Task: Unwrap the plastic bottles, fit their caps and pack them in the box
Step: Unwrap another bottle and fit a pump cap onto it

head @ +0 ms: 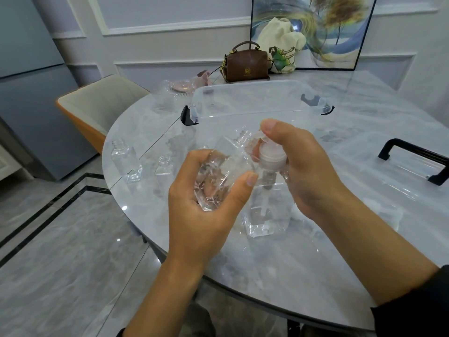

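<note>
head view. both forearms reach in from the bottom edge over a grey marbled tabletop (352,98), hands meeting at centre frame.

left hand (209,190): palm turned up and inward, fingers curled round the body of a clear plastic bottle (218,171), thumb laid along its near side. the bottle is tilted, neck pointing up and away toward the right hand. can't tell whether film still covers it.

right hand (298,164): wrist bent, thumb pressed on top of a white pump cap (272,156), other fingers wrapped behind its collar. the cap's dip tube (264,200) hangs down, just beside the bottle and not inside the neck.

crumpled clear wrap (264,224) lies on the tabletop under the hands. two uncapped bottles (126,161) stand near the left edge. the clear box (255,85), black latches at its ends, sits just beyond the hands; a clear lid with a black handle (413,161) lies to the right.

writing: brown handbag (246,64) at the far edge carries a small gold emblem, too small to read. cream tote (281,52) beside it shows a printed figure in green, no legible words.
</note>
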`<control>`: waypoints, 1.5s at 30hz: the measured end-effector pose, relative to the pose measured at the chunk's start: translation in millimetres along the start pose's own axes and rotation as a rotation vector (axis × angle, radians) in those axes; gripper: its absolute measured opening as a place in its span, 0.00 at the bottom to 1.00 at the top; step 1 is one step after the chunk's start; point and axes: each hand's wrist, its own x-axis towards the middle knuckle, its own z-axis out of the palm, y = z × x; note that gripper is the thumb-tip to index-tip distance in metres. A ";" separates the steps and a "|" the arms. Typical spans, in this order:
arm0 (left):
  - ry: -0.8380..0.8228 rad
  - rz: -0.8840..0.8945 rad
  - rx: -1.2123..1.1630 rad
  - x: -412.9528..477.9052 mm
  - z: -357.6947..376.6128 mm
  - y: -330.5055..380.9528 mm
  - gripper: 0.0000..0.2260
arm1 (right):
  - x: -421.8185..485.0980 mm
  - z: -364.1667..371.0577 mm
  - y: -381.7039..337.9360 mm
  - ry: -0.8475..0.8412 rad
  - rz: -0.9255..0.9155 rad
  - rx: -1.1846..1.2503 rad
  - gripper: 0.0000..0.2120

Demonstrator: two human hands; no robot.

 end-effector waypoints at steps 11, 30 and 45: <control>-0.011 0.002 -0.015 3.4 -2.2 3.1 0.15 | -2.0 3.3 -5.6 -0.008 0.015 -0.005 0.19; -0.008 -0.015 -0.012 4.7 -2.0 5.0 0.17 | -6.6 6.7 -10.3 0.024 0.082 -0.014 0.20; -0.008 -0.055 0.108 3.7 -12.6 7.7 0.17 | -10.2 7.8 -15.1 -0.003 0.076 -0.010 0.21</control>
